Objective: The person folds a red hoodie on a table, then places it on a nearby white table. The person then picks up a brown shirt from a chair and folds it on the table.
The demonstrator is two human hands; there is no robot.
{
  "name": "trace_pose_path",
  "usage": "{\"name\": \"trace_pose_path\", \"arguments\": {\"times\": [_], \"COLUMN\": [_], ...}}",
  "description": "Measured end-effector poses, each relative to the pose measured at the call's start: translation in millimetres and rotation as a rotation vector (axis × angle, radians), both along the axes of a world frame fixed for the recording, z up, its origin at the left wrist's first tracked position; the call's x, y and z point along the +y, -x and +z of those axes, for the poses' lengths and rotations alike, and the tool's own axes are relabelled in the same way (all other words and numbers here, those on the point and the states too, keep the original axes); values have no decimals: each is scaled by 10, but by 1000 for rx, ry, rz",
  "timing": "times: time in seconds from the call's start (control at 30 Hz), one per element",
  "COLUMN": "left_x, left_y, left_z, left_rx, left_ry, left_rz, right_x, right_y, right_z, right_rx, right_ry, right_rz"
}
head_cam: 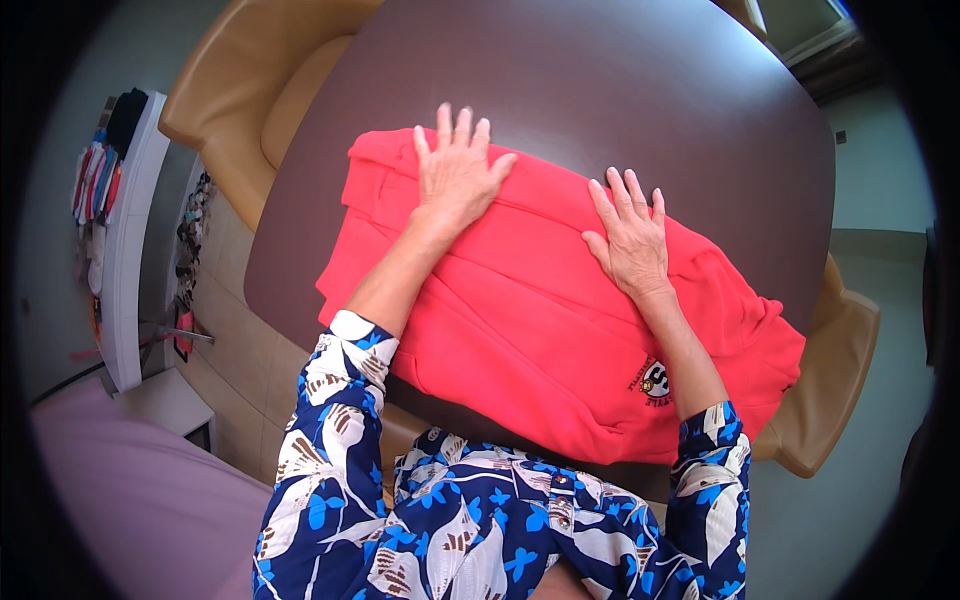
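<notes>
A red sweatshirt [517, 315], partly folded, lies across the near side of the dark brown table [570, 90]. My left hand [459, 169] rests palm down near its far edge, fingers spread, with the fingertips reaching past the cloth over the tabletop. To the right, my right hand [632, 240] also presses flat on the fabric with fingers apart, its tips at the far edge. Below my right wrist a round printed emblem [657, 379] with lettering shows, partly covered by the forearm. Neither hand grips the cloth. Bunched folds gather at the right end of the garment.
Tan leather chairs stand at the far left [225, 97] and right [832, 382] of the table. On the left, clothes [97, 180] hang beside a white panel [135, 225]. Lilac fabric [135, 495] covers something at lower left.
</notes>
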State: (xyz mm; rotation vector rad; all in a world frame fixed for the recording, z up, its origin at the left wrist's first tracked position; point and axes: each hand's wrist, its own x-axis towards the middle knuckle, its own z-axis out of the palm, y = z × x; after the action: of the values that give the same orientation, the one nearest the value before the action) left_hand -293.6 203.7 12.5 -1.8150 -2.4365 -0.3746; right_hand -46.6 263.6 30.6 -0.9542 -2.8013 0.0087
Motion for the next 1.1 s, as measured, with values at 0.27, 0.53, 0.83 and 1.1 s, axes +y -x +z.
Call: {"name": "trace_pose_path", "arguments": {"times": [0.27, 0.53, 0.83, 1.1], "left_x": [-72, -32, 188, 223], "left_y": [59, 73, -956, -2141], "left_z": [-148, -129, 139, -58], "left_rx": [116, 86, -75, 60], "left_ry": [122, 141, 97, 55], "left_rz": [105, 68, -200, -420], "right_x": [26, -291, -1382, -2008], "right_y": [-61, -774, -2309, -3888], "right_z": [-85, -114, 288, -105], "right_rx": [35, 146, 715, 675], "right_ry": [-54, -73, -111, -274], "right_rz": [-66, -215, -749, -1371]}}
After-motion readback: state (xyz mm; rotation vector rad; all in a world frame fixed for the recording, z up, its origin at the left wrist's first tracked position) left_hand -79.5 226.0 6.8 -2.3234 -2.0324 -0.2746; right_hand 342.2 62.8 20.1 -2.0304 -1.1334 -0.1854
